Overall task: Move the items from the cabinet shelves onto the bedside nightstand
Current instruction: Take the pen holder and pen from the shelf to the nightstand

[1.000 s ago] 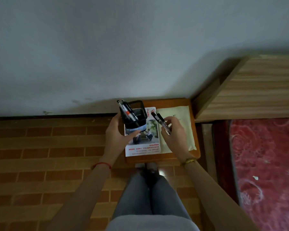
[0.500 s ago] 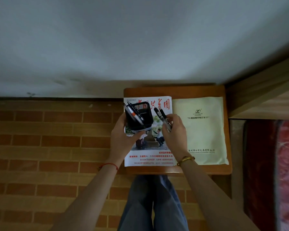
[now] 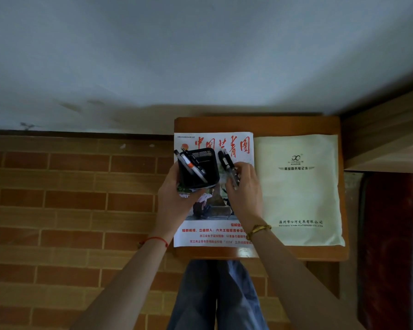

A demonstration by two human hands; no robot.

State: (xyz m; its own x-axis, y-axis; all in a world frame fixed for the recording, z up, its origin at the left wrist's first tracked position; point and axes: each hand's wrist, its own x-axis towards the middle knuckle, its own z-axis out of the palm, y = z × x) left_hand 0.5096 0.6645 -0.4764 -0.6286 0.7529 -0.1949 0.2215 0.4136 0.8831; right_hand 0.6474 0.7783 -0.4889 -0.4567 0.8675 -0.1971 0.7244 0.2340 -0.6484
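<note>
The scene is dim and bluish, with soft, low-contrast light. The wall (image 3: 200,55) above the surface (image 3: 255,125) is the brightest area; a soft shadow lies where they meet. Wide-angle distortion bows lines away from the surface, and the far right edge is blurred.

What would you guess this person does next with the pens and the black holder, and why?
Probably slip the pens in the right hand into the mesh pen holder that the left hand holds over the magazine; its open mouth sits right beside them, with pens already inside.
</note>
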